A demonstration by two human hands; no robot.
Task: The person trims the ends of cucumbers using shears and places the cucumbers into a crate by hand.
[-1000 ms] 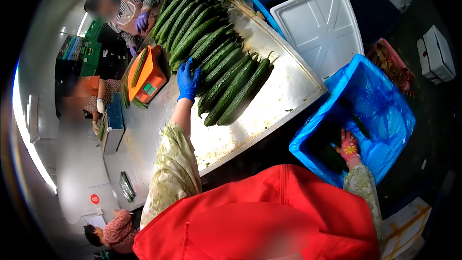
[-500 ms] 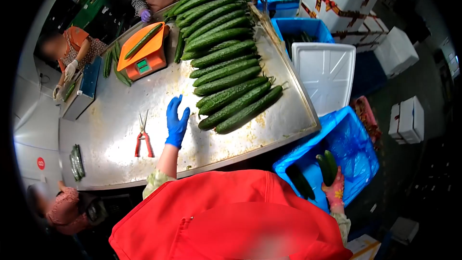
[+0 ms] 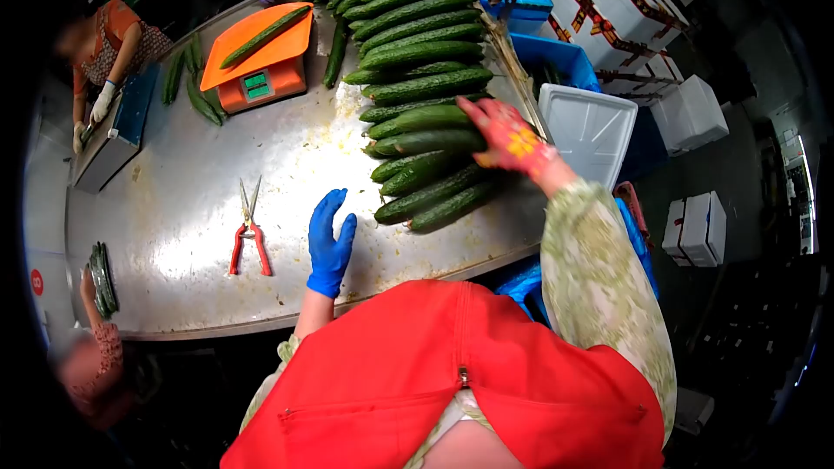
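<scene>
A long row of dark green cucumbers (image 3: pixel 423 58) lies side by side on the metal table (image 3: pixel 191 200). My right hand (image 3: pixel 506 135), in a red glove with a yellow flower, is closed over the right ends of cucumbers near the row's lower part. My left hand (image 3: pixel 330 239), in a blue glove, hovers over the table's front part with its thumb and fingers apart, holding nothing. Red-handled scissors (image 3: pixel 250 230) lie to its left, blades pointing away. One cucumber (image 3: pixel 265 37) rests on the orange scale (image 3: pixel 261 61).
Loose cucumbers (image 3: pixel 200 91) lie left of the scale. A white lid (image 3: pixel 588 135), blue-lined bins (image 3: pixel 560 56) and white boxes (image 3: pixel 608 9) stand at the right. Co-workers' gloved hands (image 3: pixel 102 102) are at the far left; another person (image 3: pixel 95 365) is at the lower left.
My right hand has come up from the blue-lined bin with cucumbers to the row on the table. My left hand left the row earlier and stays open above the table.
</scene>
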